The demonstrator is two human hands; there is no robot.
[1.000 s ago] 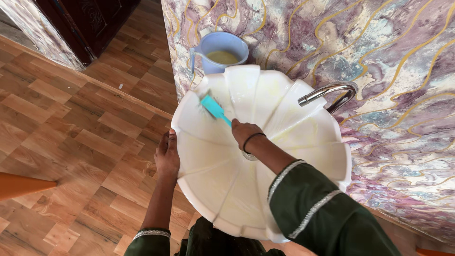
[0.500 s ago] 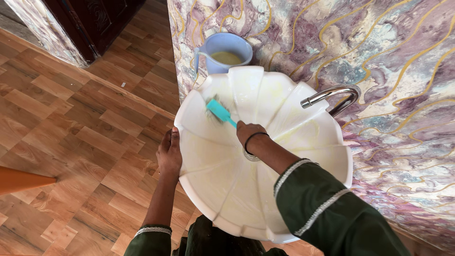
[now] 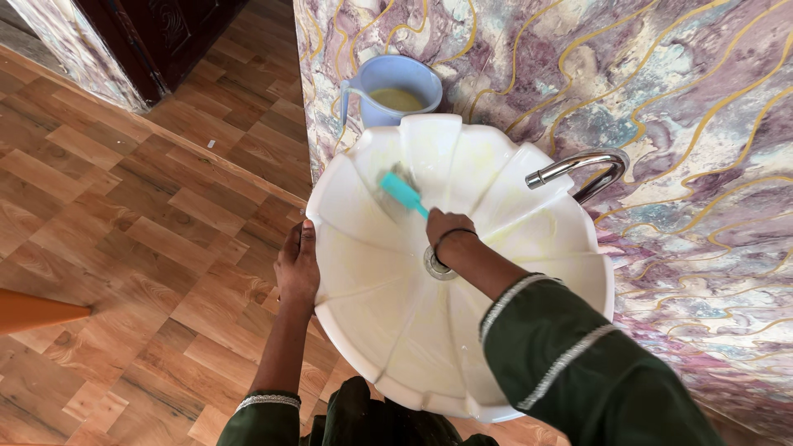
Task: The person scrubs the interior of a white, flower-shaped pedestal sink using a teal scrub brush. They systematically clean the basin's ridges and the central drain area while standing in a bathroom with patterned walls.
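Right hand (image 3: 447,227) gripping a teal brush (image 3: 402,192) scrubs the white fluted basin (image 3: 388,330), left hand (image 3: 297,266) flat on its rim; firm bracing steadies strokes.

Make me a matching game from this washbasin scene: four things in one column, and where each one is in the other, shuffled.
Things:
1. brush
2. jug
3. tap
4. left hand

Places:
a. on the counter behind the basin
b. on the basin's left rim
c. held in the right hand, bristles inside the basin
d. curving over the basin's right side

Pairs: 1-c, 2-a, 3-d, 4-b
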